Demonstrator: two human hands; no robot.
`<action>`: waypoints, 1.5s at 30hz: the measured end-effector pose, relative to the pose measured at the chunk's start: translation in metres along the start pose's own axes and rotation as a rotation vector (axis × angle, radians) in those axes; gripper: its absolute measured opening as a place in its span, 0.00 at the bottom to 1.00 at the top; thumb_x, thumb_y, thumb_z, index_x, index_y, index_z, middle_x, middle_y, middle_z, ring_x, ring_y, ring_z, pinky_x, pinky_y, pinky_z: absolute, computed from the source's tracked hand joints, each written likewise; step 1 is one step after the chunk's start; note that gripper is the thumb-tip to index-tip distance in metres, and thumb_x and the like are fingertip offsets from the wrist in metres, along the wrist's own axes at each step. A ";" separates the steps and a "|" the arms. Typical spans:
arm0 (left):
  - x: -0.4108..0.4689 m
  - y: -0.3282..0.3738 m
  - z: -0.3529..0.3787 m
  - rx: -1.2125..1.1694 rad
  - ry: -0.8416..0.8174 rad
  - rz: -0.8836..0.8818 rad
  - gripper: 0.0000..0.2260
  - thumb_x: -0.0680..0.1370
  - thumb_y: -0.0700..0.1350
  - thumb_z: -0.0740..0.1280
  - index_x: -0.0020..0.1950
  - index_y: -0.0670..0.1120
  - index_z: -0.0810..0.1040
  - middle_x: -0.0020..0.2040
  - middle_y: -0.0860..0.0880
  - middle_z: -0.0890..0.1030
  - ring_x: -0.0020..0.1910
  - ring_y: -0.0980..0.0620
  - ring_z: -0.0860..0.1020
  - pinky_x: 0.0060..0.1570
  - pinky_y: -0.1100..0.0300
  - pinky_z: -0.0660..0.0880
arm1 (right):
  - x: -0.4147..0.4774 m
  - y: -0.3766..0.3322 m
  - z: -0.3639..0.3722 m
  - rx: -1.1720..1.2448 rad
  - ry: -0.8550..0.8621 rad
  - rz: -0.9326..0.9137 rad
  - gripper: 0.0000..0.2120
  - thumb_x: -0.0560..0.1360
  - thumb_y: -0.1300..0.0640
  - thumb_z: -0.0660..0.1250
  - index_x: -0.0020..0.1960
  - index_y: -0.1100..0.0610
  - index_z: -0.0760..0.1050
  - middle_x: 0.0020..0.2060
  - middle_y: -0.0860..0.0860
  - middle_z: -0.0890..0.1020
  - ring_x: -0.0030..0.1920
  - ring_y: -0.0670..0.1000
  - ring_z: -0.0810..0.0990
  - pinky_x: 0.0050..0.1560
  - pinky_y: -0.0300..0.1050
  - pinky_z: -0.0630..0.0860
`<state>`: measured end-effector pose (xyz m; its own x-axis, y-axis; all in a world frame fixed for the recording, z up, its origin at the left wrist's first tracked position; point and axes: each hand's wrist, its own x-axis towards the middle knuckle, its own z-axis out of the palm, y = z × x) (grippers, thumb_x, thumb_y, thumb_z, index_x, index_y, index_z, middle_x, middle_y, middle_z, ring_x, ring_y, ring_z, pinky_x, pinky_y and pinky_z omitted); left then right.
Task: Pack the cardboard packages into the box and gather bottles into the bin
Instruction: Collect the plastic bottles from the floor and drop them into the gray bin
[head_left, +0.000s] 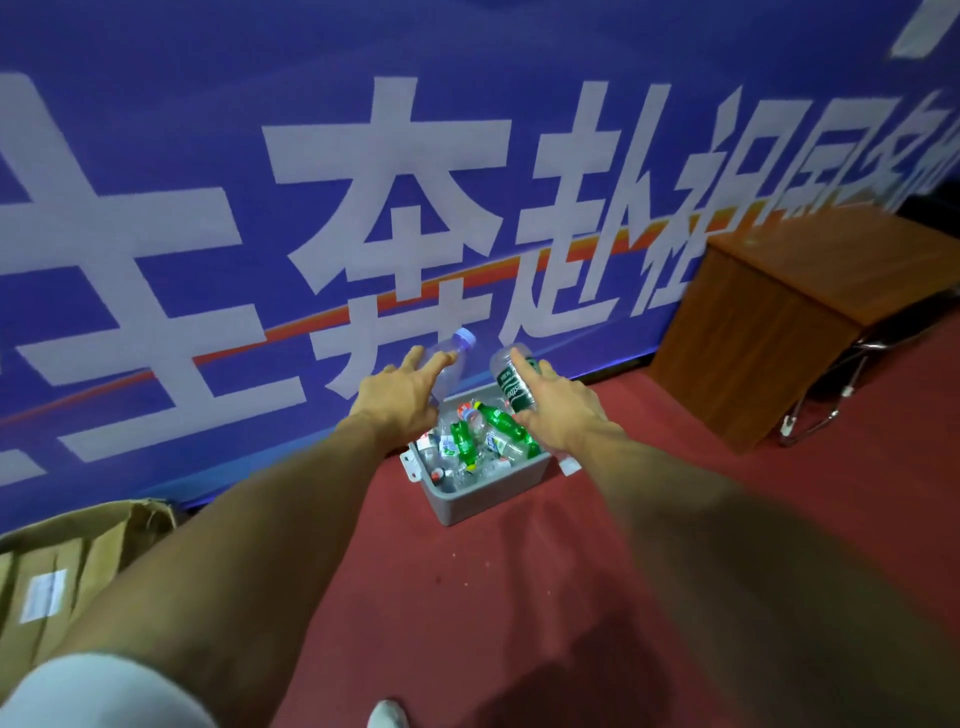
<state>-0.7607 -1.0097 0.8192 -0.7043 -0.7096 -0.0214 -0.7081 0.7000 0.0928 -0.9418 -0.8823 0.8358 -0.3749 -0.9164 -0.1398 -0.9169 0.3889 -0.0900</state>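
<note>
Your left hand (400, 400) has its fingers out straight against the clear bottle (453, 364), cap tilted up and away. Your right hand (561, 413) lays its index along the green-label bottle (511, 387), but honestly I can't tell the grip. The bin (467, 499) sits straight below both.

I get one wide-angle view from the wearer's head, pitched forward and down along both outstretched bare arms. It faces the blue printed banner with white characters (156, 130). The grey plastic bin (483, 499) sits mid-frame on red carpet (519, 597), near.
</note>
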 end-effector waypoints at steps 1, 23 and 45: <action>0.021 -0.007 0.002 -0.006 -0.023 0.019 0.29 0.80 0.51 0.63 0.79 0.59 0.54 0.78 0.47 0.60 0.65 0.39 0.74 0.53 0.45 0.75 | 0.021 -0.001 0.002 0.007 -0.014 -0.006 0.41 0.80 0.49 0.65 0.81 0.43 0.40 0.74 0.56 0.64 0.64 0.63 0.76 0.61 0.55 0.73; 0.442 -0.025 0.164 -0.335 -0.108 -0.199 0.29 0.78 0.44 0.64 0.77 0.53 0.57 0.77 0.45 0.59 0.64 0.35 0.73 0.57 0.41 0.74 | 0.453 0.161 0.095 0.002 -0.219 -0.159 0.42 0.79 0.50 0.67 0.81 0.41 0.41 0.78 0.55 0.60 0.67 0.61 0.74 0.62 0.53 0.73; 0.553 -0.109 0.587 -0.316 -0.222 -0.226 0.31 0.70 0.48 0.63 0.73 0.61 0.63 0.68 0.47 0.72 0.56 0.41 0.78 0.53 0.45 0.77 | 0.658 0.207 0.503 -0.007 -0.213 -0.170 0.38 0.81 0.58 0.62 0.81 0.41 0.43 0.76 0.58 0.63 0.68 0.63 0.72 0.64 0.55 0.71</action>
<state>-1.1030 -1.4314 0.2129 -0.5517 -0.7834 -0.2864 -0.8196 0.4455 0.3602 -1.3090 -1.3574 0.2290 -0.1791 -0.9278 -0.3272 -0.9653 0.2299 -0.1236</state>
